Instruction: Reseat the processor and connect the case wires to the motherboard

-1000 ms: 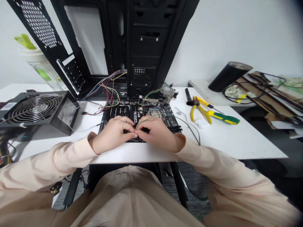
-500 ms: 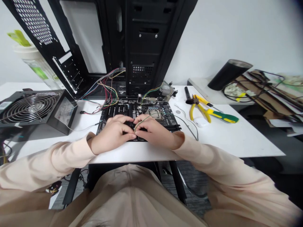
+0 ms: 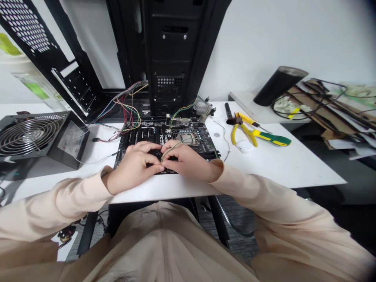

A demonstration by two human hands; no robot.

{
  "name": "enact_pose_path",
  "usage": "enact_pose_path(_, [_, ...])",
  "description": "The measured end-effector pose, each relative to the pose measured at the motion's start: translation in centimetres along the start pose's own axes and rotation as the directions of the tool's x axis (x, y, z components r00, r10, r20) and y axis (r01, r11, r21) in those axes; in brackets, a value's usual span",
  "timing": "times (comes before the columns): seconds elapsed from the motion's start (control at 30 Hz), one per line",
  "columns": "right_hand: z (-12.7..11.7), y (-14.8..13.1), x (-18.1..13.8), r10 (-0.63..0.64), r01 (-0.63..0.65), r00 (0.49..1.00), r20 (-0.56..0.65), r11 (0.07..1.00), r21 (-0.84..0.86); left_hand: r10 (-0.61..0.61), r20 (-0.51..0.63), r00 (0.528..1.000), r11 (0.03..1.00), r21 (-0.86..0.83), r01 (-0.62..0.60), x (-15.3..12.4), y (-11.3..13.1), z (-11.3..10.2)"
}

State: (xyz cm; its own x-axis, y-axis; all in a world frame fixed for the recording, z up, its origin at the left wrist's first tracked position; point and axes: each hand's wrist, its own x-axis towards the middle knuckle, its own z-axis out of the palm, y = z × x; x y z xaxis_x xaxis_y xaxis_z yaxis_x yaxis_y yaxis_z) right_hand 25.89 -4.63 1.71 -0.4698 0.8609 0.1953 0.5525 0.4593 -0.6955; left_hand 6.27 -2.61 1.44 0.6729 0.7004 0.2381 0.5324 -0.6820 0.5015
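A black motherboard [image 3: 152, 135] lies flat on the white table [image 3: 293, 164] in front of me. My left hand [image 3: 133, 166] and my right hand [image 3: 185, 160] rest on its near edge, fingertips pinched together where they meet. A thin green-yellow wire [image 3: 173, 145] loops up from between the fingertips and runs back over my right hand toward the CPU socket [image 3: 185, 138]. What the fingertips grip under the wire is hidden.
An open black PC case [image 3: 164, 55] stands behind the board, with coloured cables [image 3: 129, 109] spilling out. A power supply [image 3: 38, 135] sits at left. Yellow pliers [image 3: 242, 131], a green-yellow screwdriver [image 3: 272, 138] and a black tumbler [image 3: 277, 84] lie right, by cardboard and cables [image 3: 331, 105].
Both hands stayed pinched together on the board's near edge. The view shifted, so everything sits slightly further left and lower; the wire loop looks a little tighter.
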Motion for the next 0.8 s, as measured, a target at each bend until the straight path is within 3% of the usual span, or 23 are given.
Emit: enact_pose_path(0.8, [-0.37,-0.18,-0.03,-0.108,0.109,0.994,-0.034,0.994,0.027,-0.029,0.033,0.999,0.999,0.026,0.028,0.24,-0.14,-0.12])
